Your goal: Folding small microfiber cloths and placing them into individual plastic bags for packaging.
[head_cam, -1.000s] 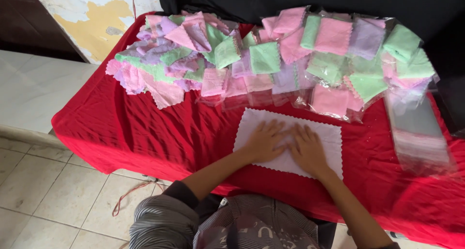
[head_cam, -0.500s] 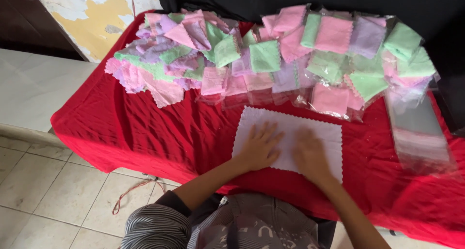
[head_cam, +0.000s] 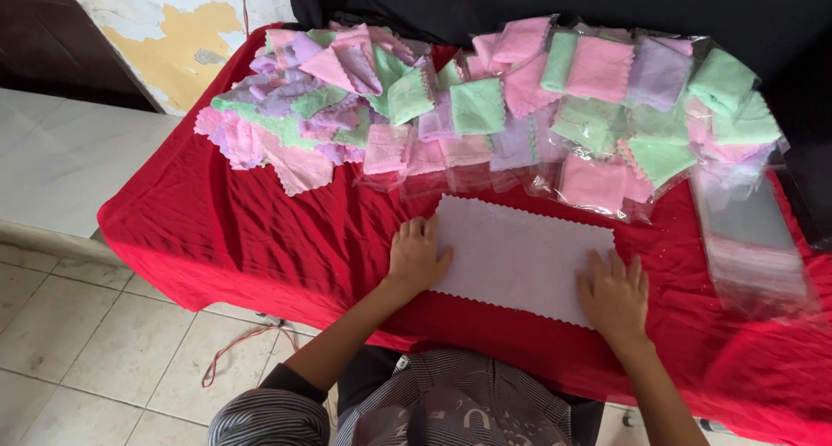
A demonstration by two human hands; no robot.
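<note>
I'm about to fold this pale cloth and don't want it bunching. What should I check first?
1. Pale cloth lies flat and spread on the red tablecloth: ok.
2. Left hand presses the cloth's left edge: ok.
3. Right hand rests on the lower right corner: ok.
4. Cloth clear of the bagged cloths behind it: cannot tell, the far edge lies very close to them.
5. Empty clear bags lie apart from the cloth: ok.
6. No wrinkles under the palms: cannot tell, hidden.
</note>
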